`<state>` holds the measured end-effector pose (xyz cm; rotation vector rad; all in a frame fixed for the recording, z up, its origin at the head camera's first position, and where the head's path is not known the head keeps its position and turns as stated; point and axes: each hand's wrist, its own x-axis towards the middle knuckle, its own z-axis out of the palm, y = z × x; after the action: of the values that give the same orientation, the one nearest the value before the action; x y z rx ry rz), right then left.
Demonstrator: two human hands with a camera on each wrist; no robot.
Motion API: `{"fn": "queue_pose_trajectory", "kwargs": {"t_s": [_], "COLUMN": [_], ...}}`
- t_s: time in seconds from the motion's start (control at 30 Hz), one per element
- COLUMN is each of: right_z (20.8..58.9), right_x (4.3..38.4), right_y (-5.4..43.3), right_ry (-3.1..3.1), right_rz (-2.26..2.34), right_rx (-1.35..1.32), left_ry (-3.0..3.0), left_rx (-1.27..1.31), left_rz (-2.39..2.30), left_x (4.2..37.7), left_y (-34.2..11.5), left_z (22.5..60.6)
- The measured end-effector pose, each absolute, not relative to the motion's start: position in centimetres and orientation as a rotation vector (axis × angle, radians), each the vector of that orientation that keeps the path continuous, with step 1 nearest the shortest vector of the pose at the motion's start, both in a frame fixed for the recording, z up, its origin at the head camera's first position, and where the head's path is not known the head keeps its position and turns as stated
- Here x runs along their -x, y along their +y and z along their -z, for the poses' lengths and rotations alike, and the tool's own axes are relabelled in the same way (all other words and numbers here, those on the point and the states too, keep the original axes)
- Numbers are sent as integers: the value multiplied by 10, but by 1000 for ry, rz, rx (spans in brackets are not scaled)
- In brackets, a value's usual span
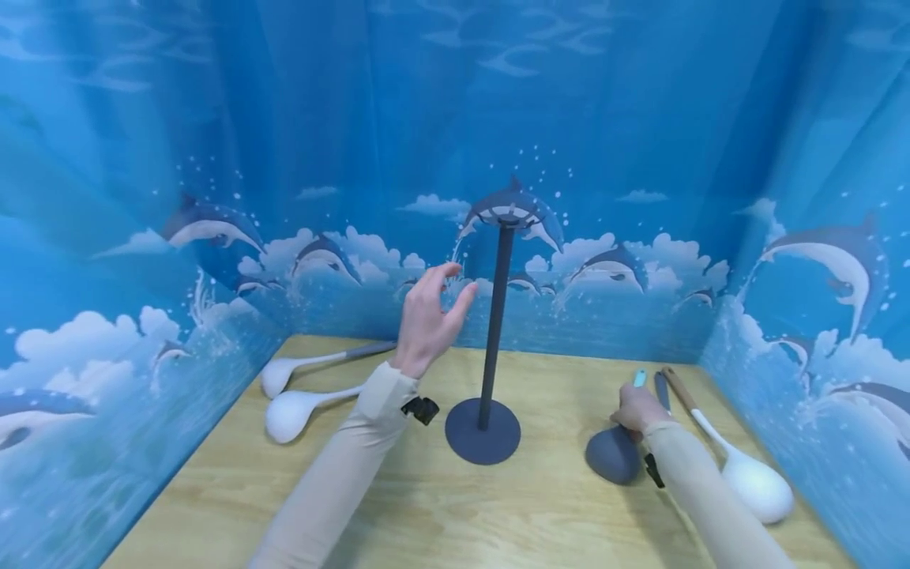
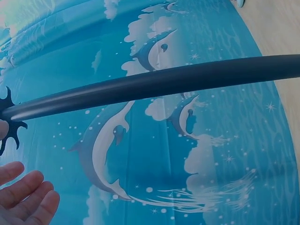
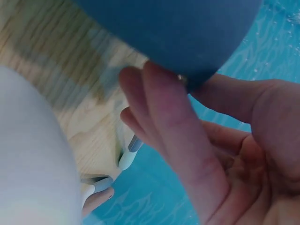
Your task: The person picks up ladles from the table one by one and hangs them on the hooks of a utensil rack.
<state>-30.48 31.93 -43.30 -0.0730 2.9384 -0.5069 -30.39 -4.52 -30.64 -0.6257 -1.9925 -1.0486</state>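
My left hand [image 1: 429,320] is raised just left of the black utensil stand's pole [image 1: 498,324], fingers loosely bent and holding nothing. In the left wrist view its fingers [image 2: 28,199] are below the hooked top [image 2: 11,122] of the stand. Over at the right, my right hand [image 1: 640,407] pinches a dark grey ladle [image 1: 613,456] near its bowl. The right wrist view has thumb and fingers at the lower edge of the ladle's bowl [image 3: 178,37]. A turquoise handle end [image 1: 641,378] shows beyond this hand.
A white ladle [image 1: 757,486] with a wooden handle lies right of my right hand, beside a grey handle [image 1: 663,390]. Two more white ladles [image 1: 287,417] lie at the left. A dolphin-print curtain [image 1: 341,158] surrounds the wooden table [image 1: 498,514] at the back and sides.
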Motion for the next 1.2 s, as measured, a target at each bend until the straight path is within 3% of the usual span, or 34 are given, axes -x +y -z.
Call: {"fn": "queue_pose_trajectory", "kwargs": {"t_s": [0.53,1.2], "right_z": [415,394], "right_x": [314,289], "right_y": [318,284], "right_ry": [2772,2509], "right_rz": [807,1296], "right_rx": [-12,89], "left_ry": [-1963,-2025], "left_rx": [638,612], "left_rz": [1028,1079], "left_x": [306,315], "left_y": [-55,-52], "left_z": [279,250]}}
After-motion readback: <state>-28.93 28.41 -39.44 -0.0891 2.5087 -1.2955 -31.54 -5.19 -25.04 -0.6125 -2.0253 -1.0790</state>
